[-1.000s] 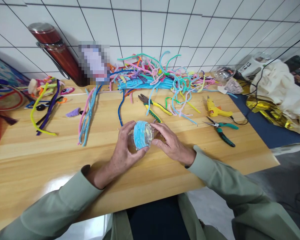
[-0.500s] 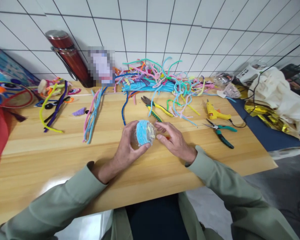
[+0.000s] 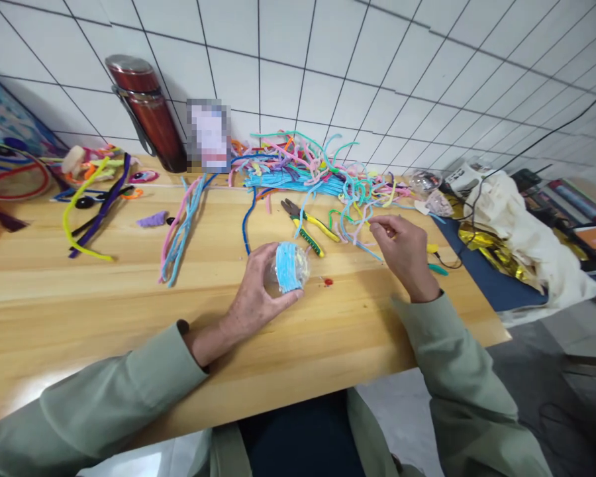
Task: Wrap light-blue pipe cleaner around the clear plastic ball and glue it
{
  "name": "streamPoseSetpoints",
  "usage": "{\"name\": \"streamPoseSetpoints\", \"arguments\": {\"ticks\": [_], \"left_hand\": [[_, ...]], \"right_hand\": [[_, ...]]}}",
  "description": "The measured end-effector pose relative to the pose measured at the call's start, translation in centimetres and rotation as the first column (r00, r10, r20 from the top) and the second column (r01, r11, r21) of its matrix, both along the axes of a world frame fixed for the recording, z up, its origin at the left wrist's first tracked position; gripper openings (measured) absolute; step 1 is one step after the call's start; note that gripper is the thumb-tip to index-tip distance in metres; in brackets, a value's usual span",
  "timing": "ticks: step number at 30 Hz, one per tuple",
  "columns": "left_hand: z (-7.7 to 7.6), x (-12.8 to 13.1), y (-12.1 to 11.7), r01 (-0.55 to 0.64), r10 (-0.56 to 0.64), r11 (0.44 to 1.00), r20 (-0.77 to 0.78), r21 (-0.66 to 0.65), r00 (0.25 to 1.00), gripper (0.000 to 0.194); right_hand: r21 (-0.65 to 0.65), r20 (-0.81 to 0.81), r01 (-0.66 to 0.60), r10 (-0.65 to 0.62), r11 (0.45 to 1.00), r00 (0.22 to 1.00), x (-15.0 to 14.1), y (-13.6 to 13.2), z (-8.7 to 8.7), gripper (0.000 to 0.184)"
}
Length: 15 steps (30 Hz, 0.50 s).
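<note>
My left hand (image 3: pixel 258 278) is closed around a clear plastic ball (image 3: pixel 302 268) wrapped with a band of light blue pipe cleaner (image 3: pixel 288 266). Yellowish fuzzy bits show on the ball's right side. My right hand (image 3: pixel 402 248) is over the table to the right, thumb and fingers pinched together beside loose pink and blue pipe cleaners. Whatever its fingertips hold, if anything, I cannot make out. Behind that hand, the yellow glue gun (image 3: pixel 432 248) and the teal-handled pliers (image 3: pixel 438 269) are mostly hidden. Pliers with yellow and green handles (image 3: pixel 310 228) lie beyond the ball.
A heap of coloured pipe cleaners (image 3: pixel 298 179) lies along the tiled wall. To the left are a red thermos (image 3: pixel 151 116), a pink and blue pipe-cleaner bundle (image 3: pixel 183 228) and a purple fuzzy piece (image 3: pixel 152 219). A red bit (image 3: pixel 328 282) lies near the ball. Cloth bag (image 3: pixel 506 225) at right.
My right hand has left the ball and moved right and away from me, now covering much of the glue gun and teal pliers. The left hand keeps the ball. The view has turned slightly.
</note>
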<state>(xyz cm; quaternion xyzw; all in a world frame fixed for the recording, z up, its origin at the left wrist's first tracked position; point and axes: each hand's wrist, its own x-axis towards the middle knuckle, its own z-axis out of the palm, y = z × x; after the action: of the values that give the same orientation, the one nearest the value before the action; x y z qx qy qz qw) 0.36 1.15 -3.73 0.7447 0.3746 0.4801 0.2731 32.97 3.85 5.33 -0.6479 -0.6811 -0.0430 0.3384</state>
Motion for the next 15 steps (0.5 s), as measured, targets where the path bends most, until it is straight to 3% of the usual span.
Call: {"name": "streamPoseSetpoints", "arguments": {"ticks": [3, 7, 10, 15], "left_hand": [[0.0, 0.1, -0.1, -0.004, 0.005, 1.000, 0.028, -0.026, 1.000, 0.084], [0.0, 0.4, -0.2, 0.008, -0.005, 0.999, 0.064, -0.047, 0.998, 0.082], [0.0, 0.6, -0.3, 0.014, -0.009, 0.998, 0.088, -0.058, 0.996, 0.081], [0.0, 0.7, -0.3, 0.027, -0.022, 0.998, 0.093, -0.050, 0.995, 0.080]], "right_hand": [[-0.203, 0.190, 0.061, -0.022, 0.977, 0.982, -0.1, 1.9, 0.3, 0.025], [-0.412, 0.403, 0.197, -0.016, 0.890, 0.915, -2.0, 4.1, -0.2, 0.030], [-0.457, 0.442, 0.253, -0.029, 0.853, 0.896, -3.1, 5.2, -0.8, 0.029], [-0.479, 0.410, 0.254, -0.041, 0.840, 0.911, -3.0, 5.9, -1.9, 0.029]]}}
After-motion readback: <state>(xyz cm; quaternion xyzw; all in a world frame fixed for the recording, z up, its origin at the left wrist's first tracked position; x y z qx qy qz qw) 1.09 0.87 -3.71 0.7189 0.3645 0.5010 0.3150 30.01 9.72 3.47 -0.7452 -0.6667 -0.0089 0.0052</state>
